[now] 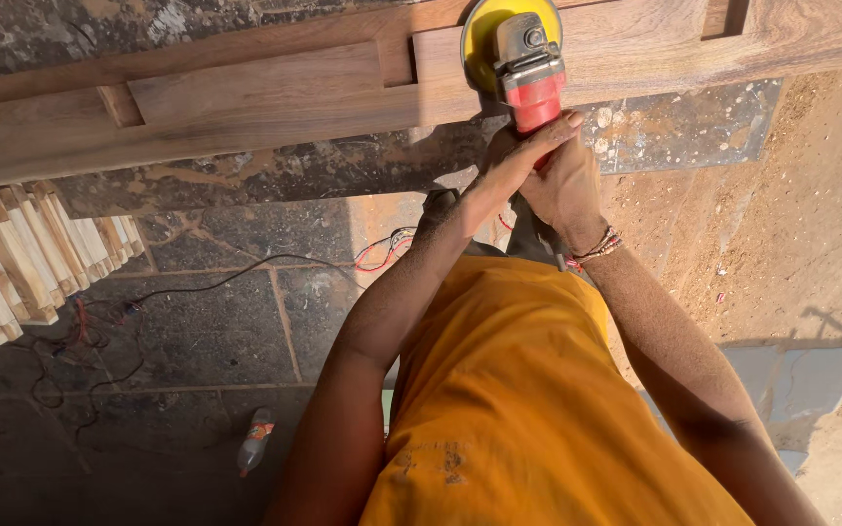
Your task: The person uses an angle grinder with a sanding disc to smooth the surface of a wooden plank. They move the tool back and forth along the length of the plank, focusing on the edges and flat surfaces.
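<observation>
The angle grinder [528, 78], with a red body, a grey metal head and a yellow sanding disc [484, 39], rests its disc against the face of a long wooden frame piece [275, 93] that runs across the top of the view. Both hands wrap the grinder's rear handle, just below the red body: the left hand [511, 161] lies over the top with fingers closed round it, and the right hand [567, 185], wearing a beaded wristband [598, 245], clasps it from the side and beneath. The disc sits above and ahead of the grip, the tool pointing away from the person's orange shirt [528, 409].

Below the frame piece lies a dark stone floor [207, 331], dusted with sawdust, with black and red cables [246, 273] trailing across it. A small plastic bottle [255, 443] lies on its side on the floor near the left elbow; what it holds cannot be told. Pale wooden slats [21, 258] are stacked at the left edge. To the right the ground is sandy earth [811, 214].
</observation>
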